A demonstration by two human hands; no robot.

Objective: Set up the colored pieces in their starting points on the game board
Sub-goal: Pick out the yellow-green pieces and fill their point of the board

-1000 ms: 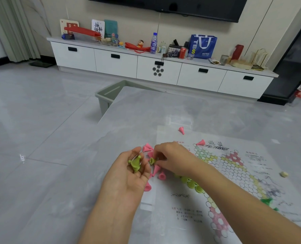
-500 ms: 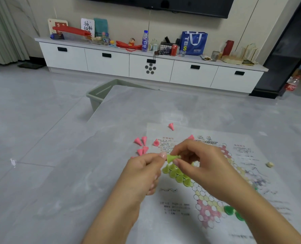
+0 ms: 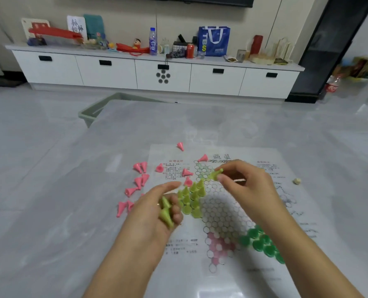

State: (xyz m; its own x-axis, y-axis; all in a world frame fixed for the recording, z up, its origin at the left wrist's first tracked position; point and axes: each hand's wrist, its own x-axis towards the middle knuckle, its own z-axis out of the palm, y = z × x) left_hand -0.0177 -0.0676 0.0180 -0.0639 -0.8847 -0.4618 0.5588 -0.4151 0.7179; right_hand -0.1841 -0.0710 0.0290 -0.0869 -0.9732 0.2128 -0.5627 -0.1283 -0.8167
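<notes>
While the left hand [image 3: 157, 208] cups spare yellow-green plastic cone pieces [image 3: 165, 214] as a ready supply, right-hand fingers [image 3: 222, 179] pinch one yellow-green cone [image 3: 216, 174] at frame centre, apparently for seating on the printed paper game board [image 3: 226, 214].

Dark green pieces [image 3: 262, 241] partly hidden behind right forearm; board print blurred

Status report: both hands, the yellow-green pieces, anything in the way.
Right hand pinching one yellow-green cone piece above paper game board. Left hand holds spare yellow-green cones. Loose pink cone pieces lie left, not blocking.
</notes>
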